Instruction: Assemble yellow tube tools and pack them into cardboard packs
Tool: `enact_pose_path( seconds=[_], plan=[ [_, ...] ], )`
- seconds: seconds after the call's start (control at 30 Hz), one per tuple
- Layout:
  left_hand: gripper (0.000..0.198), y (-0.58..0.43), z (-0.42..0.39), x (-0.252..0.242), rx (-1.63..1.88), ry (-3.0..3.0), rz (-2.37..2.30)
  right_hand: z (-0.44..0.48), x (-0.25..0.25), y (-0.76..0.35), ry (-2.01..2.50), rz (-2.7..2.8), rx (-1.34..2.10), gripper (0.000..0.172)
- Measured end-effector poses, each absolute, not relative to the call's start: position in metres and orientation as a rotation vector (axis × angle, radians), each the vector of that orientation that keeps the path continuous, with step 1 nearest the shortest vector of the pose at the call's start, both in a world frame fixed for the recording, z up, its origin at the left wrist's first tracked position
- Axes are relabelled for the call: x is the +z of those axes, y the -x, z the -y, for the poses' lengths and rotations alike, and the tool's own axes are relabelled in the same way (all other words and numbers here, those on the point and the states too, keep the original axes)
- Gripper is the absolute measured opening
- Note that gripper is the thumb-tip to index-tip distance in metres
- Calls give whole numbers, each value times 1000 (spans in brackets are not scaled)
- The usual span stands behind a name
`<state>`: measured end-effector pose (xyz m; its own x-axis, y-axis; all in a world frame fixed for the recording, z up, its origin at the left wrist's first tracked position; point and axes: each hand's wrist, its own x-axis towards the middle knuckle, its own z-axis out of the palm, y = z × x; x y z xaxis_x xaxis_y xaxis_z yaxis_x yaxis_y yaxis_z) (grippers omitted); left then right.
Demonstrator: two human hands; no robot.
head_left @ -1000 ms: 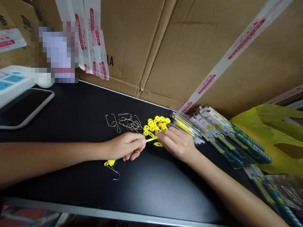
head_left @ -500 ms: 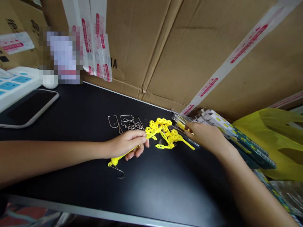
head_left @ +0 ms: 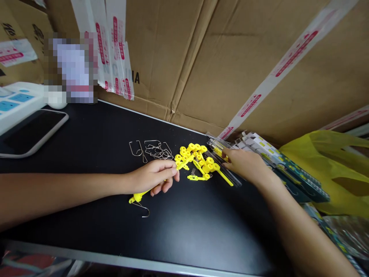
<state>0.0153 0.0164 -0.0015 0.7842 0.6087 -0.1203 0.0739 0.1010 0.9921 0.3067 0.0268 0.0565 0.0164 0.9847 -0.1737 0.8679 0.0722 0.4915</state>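
My left hand is closed around a yellow plastic stick-like piece. A bent metal wire hook hangs from its lower end, and its middle is hidden by my fingers. Just beyond my fingertips lies a heap of yellow plastic parts, some ring-shaped, some long, with a small coil spring among them. My right hand reaches over the clear plastic tubes behind the heap. Its fingers are bent and closed down among the tubes, and whatever they grip is hidden.
Bent metal wires lie left of the yellow parts. A phone and a white power strip sit at the left. Printed boxes and a yellow plastic bag flank the right side. A cardboard box walls off the black table's back.
The whole view has shifted slightly. My right hand stays over the plastic tubes, its fingers a little lower among them. My left hand keeps its hold on the yellow piece.
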Motion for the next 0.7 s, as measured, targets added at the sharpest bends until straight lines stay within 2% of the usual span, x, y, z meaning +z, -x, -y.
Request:
enact_pose_path(
  seconds=[0.17, 0.23, 0.3, 0.37, 0.47, 0.53, 0.6, 0.7],
  plan=[
    [24, -15, -16, -1, 418, -1461, -598, -17, 69, -301, -1841, -1959, 476, 18],
    [25, -15, -15, 1, 408, -1482, -599, -8, 81, -297, -1946, -2079, 559, 18],
    [25, -14, -14, 2, 395, -1506, -603, 0, 92, -292, -2140, -2320, 497, 17],
    [26, -14, -13, 3, 380, -1534, -602, 7, 98, -285, -2318, -2689, 176, 19],
    [26, -14, -13, 3, 376, -1560, -592, 10, 95, -273, -2399, -3036, -685, 25],
    [27, -14, -13, 2, 378, -1567, -587, 8, 89, -267, -2396, -3068, -1122, 28],
    [27, -14, -13, 1, 379, -1574, -587, 5, 82, -263, -2410, -3054, -1365, 27],
    [27, -14, -13, 0, 380, -1578, -586, 1, 77, -263, -2457, -3027, -1517, 23]
  ],
)
